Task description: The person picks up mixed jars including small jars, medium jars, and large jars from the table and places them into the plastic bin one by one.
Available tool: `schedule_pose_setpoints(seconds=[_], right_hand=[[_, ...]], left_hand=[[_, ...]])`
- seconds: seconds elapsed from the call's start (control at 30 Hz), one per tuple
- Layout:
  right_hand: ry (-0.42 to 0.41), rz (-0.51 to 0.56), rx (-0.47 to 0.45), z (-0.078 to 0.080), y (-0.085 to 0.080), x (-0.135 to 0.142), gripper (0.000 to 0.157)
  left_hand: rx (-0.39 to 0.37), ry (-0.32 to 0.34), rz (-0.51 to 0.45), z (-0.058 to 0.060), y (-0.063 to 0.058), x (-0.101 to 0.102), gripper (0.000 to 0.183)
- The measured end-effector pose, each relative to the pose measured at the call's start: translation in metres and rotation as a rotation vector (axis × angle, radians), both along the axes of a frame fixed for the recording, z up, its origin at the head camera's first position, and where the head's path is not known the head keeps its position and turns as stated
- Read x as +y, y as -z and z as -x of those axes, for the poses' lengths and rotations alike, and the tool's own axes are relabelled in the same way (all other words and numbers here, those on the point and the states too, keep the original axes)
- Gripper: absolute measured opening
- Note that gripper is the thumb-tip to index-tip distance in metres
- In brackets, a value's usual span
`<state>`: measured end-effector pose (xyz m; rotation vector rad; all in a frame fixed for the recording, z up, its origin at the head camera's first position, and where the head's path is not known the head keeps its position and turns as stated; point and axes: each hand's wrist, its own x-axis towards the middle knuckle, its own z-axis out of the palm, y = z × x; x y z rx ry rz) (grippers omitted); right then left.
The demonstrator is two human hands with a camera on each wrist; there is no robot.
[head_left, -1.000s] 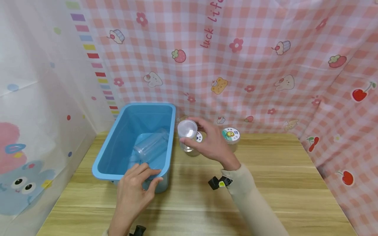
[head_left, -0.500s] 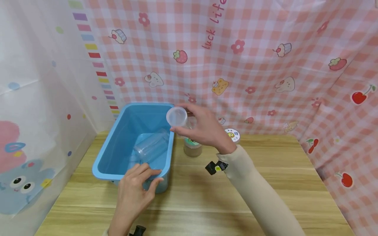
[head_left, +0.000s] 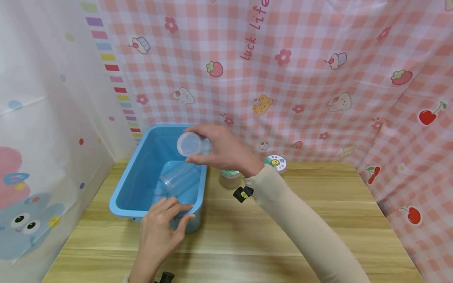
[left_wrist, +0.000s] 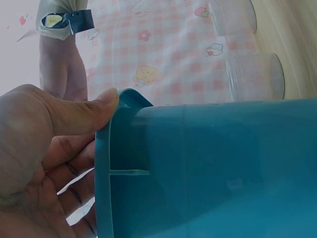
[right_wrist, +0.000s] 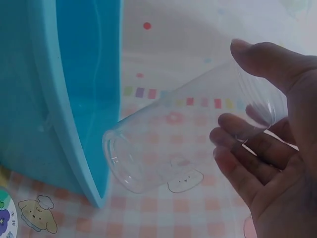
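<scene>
In the head view, my right hand holds a clear plastic jar over the blue bin, fingers and thumb round one end of it. The right wrist view shows this jar tilted, its ridged end in the fingers and its smooth base pointing down toward the bin. Another clear jar lies on its side on the bin's floor. My left hand grips the rim of the blue bin at its near right corner. Thumb and fingers stand on opposite sides of that rim in the left wrist view.
Right of the bin, a clear jar with a green label lid stands on the wooden table, partly behind my right hand. Farther right is a second jar with a printed lid. A pink checked cloth hangs behind.
My right hand has lifted the clear jar and carried it left, from beside the bin to above its inside. The left hand stays at the rim.
</scene>
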<state>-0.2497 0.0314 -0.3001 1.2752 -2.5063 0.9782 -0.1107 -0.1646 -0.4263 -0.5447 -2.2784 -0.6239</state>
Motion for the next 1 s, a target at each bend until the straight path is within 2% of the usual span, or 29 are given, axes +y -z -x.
schedule_pose_setpoints(seconds=[0.33,0.47,0.73,0.9,1.0], right_hand=[[-0.055,-0.224,-0.029,0.004,0.006,-0.019,0.068],[-0.060,-0.270,-0.027,0.004,0.010,-0.022,0.069],[-0.064,-0.223,-0.033,0.004,0.017,-0.017,0.070],[-0.027,-0.149,-0.044,0.002,0.022,-0.008,0.076],[0.001,-0.103,-0.020,0.002,0.027,-0.001,0.082]], left_hand=[[0.004,0.004,0.001,-0.001,-0.001,0.000,0.020],[0.002,0.009,0.002,-0.001,-0.001,0.000,0.020],[0.002,0.011,-0.006,-0.001,0.000,-0.001,0.020],[0.003,0.012,-0.006,0.000,0.001,-0.002,0.019],[0.003,0.013,-0.005,0.000,0.002,-0.002,0.020]])
